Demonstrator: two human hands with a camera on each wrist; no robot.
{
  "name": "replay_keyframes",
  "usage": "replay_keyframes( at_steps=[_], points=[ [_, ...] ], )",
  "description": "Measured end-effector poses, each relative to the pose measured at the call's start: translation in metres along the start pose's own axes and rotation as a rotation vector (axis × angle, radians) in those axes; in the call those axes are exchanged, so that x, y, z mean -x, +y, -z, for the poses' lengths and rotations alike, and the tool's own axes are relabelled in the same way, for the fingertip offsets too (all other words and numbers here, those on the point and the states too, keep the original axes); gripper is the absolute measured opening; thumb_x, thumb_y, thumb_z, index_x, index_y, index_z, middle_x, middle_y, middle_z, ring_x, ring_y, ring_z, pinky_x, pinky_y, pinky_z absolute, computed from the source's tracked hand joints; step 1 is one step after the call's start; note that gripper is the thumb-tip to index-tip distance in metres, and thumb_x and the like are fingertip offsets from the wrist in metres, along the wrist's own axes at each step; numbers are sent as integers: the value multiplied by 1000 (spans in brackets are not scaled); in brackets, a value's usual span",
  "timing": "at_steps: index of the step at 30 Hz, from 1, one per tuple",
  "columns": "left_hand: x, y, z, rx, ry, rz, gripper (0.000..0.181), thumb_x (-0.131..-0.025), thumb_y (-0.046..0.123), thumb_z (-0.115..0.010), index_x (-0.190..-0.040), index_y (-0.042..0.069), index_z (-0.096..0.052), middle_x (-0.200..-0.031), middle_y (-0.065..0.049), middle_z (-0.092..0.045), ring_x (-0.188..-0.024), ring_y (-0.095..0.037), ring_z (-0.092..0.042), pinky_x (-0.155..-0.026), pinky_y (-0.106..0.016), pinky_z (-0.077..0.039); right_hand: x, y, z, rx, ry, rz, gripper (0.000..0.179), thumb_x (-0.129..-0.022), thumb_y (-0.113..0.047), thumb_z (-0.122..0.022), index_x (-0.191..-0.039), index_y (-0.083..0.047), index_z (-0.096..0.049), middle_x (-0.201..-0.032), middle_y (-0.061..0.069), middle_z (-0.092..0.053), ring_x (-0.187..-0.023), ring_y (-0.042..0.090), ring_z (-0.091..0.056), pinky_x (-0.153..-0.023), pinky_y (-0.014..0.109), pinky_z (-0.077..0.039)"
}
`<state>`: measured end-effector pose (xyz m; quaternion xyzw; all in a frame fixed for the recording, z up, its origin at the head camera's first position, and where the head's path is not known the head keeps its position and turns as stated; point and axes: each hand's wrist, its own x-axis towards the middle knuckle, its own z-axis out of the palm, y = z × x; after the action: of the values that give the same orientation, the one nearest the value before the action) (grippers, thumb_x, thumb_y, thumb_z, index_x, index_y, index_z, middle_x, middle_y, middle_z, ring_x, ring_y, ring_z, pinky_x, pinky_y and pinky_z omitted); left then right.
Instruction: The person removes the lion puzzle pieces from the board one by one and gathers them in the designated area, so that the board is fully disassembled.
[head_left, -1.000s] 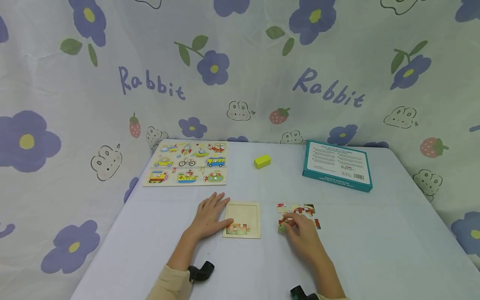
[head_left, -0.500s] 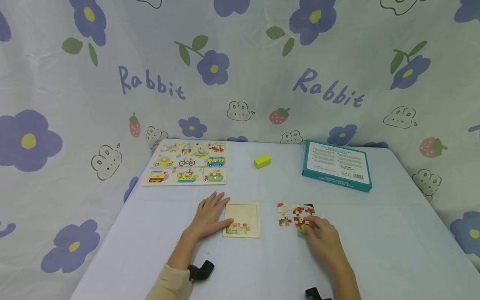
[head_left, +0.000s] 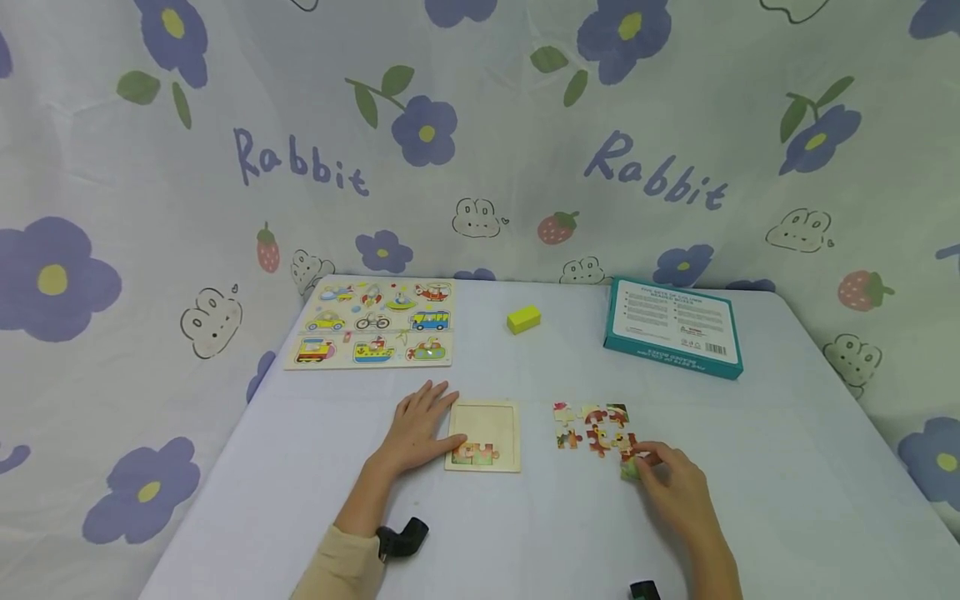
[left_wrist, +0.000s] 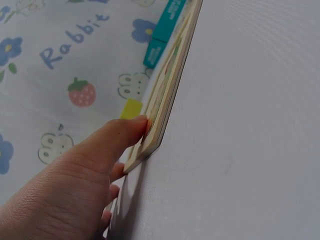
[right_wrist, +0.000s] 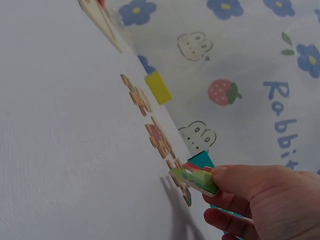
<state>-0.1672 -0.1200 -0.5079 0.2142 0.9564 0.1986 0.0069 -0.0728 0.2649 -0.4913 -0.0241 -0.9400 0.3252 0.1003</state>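
Observation:
A square wooden puzzle tray (head_left: 487,425) lies on the table, with joined puzzle pieces (head_left: 476,454) in its lower left corner. My left hand (head_left: 416,429) lies along the tray's left side, fingers extended. Its thumb (left_wrist: 127,131) presses on the tray's edge and the pieces there. Between thumb and fingers my right hand (head_left: 678,487) pinches a green and red puzzle piece (right_wrist: 197,180), lifted off the table in the right wrist view. Several loose puzzle pieces (head_left: 596,439) lie just left of that hand; it partly covers the nearest ones.
At the back left lies a wooden vehicle puzzle board (head_left: 375,323). A yellow block (head_left: 523,320) sits at the back middle, and a teal box (head_left: 673,327) stands at the back right. Behind the table hangs a printed curtain (head_left: 480,125).
My right hand has moved rightward with the green puzzle piece, past the bottom row of loose pieces. My left hand stays on the tray. The view tilts slightly.

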Motion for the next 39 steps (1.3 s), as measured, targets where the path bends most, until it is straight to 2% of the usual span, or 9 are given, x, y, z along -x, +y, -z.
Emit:
replay_keyframes(
  at_steps=[6,13,18,21,26,34,39],
  points=[
    [-1,0,1,-3,-11,8,75,-81,60,-54,-140,16,-39,-148,-6,-25,-138,-27,-11,-105,-51,-13,1,3,1,18,-22,-28,17,-84,-15,-65,-100,-8,-65,-81,2,-60,-76,18,-53,-64,37,-42],
    [-2,0,2,-2,17,-4,74,-81,59,-55,-139,15,-40,-147,-7,-27,-137,-28,-14,-104,-51,-14,-2,9,-3,85,27,66,15,-77,-8,-72,-91,-6,-68,-70,-4,-57,-71,15,-47,-63,36,-38],
    [-1,0,2,-8,11,1,75,-80,60,-55,-139,15,-41,-147,-7,-28,-137,-28,-14,-104,-51,-15,-3,13,-5,111,50,113,14,-74,-6,-74,-87,-6,-68,-68,-4,-56,-71,16,-47,-63,36,-37],
    [-1,1,3,-2,10,4,75,-80,60,-55,-139,15,-41,-147,-7,-28,-137,-28,-14,-104,-51,-14,-3,12,-7,129,51,105,18,-73,-15,-77,-86,-7,-68,-68,-5,-55,-72,17,-47,-64,37,-36],
    [0,0,2,-9,8,8,75,-80,60,-55,-139,16,-40,-148,-6,-27,-137,-28,-13,-104,-51,-14,-1,8,-12,209,23,79,36,-68,-37,-79,-89,-10,-66,-70,-4,-53,-78,20,-45,-66,39,-35],
    [0,-3,-1,-5,36,-24,75,-80,61,-54,-138,15,-42,-146,-8,-30,-136,-30,-17,-102,-54,-17,0,2,-12,252,25,66,33,-69,-32,-79,-88,-9,-64,-68,-3,-53,-78,23,-46,-64,38,-34],
    [0,-3,-1,-12,26,-21,75,-81,62,-53,-139,16,-41,-147,-7,-28,-136,-29,-16,-102,-53,-17,1,4,-12,252,34,55,33,-69,-31,-79,-87,-8,-65,-66,-4,-50,-76,22,-45,-63,37,-33]
  ],
)
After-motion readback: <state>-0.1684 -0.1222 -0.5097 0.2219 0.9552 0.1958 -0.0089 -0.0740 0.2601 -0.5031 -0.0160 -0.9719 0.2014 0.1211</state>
